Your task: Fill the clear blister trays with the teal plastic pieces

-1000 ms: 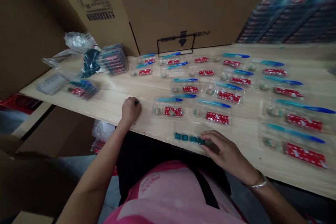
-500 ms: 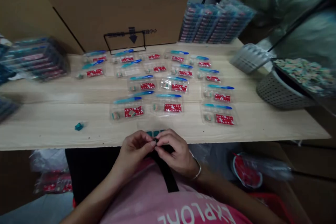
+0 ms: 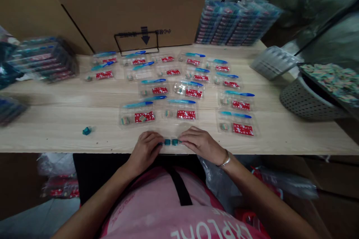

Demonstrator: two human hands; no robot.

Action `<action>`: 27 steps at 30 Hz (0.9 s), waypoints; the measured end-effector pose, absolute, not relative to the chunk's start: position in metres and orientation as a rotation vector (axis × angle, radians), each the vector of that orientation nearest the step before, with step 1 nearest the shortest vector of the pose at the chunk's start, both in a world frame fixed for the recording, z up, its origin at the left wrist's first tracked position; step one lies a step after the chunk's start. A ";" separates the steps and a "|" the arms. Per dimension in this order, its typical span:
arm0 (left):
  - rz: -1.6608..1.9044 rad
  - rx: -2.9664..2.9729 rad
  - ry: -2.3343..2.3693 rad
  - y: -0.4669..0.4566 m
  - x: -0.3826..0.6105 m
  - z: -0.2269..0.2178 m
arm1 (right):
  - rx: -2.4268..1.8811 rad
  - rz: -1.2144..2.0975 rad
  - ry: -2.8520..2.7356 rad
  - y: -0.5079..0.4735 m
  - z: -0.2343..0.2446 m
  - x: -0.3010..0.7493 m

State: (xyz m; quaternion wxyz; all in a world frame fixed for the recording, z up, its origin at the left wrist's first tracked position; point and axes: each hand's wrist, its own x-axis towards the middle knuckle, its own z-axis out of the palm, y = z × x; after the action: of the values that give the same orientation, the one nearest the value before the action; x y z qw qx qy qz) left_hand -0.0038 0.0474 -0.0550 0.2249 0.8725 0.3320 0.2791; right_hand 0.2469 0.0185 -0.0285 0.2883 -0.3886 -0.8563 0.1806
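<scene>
Fingers (image 3: 156, 138) of the left hand (image 3: 145, 151) and right hand (image 3: 202, 143) lie loosely curled, almost flat, touching either end of a row of small teal blocks (image 3: 171, 142) at the front edge of a light wood table (image 3: 56, 119); whether they grip the blocks cannot be told. Along the tabletop's right edge stands a grey perforated basket (image 3: 304, 102), stacked blister packs (image 3: 235, 20) sit behind the back edge, and clear blister packs (image 3: 186, 110) with blue pen-like sticks and red cards fill the middle. One loose teal block (image 3: 86, 131) lies near the front edge, well left of the hands.
</scene>
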 end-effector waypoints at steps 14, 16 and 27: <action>0.711 2.523 0.874 0.031 -0.025 -0.050 | -1.225 0.386 -2.311 -0.015 -0.047 0.237; 0.667 2.620 0.864 0.024 -0.039 -0.052 | -1.194 0.255 -2.406 -0.023 -0.050 0.238; 1.236 2.934 0.988 0.010 -0.089 -0.062 | -0.649 -0.188 -2.364 0.002 -0.041 0.211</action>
State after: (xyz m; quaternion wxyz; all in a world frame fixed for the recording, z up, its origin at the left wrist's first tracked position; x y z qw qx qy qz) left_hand -0.0895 0.0104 -0.0616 -0.0959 0.8761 0.2951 0.3690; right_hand 0.2108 0.0016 -0.0407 0.3350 -0.2487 -0.9059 -0.0721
